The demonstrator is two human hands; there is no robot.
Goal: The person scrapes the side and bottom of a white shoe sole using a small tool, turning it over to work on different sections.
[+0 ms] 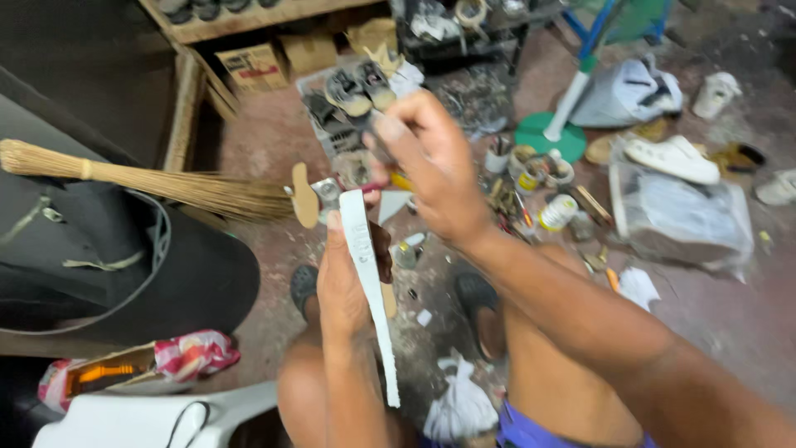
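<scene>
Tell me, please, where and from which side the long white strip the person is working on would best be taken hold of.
Probably the white strip at its upper half, from the left side, as the left hand does now. It is long, narrow and near upright, with its lower end hanging free; the right hand works at the top.

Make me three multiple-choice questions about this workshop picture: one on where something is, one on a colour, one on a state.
1. Where is the broom?
A. left of the hands
B. right of the hands
C. on the stool

2. What colour is the strip in the left hand?
A. red
B. white
C. green

3. How is the left hand?
A. open flat
B. closed on the strip
C. resting on the floor

Answers: 1 A, it lies at the left edge. 2 B, the strip is white. 3 B, fingers wrap the strip while the right hand works at its top.
</scene>
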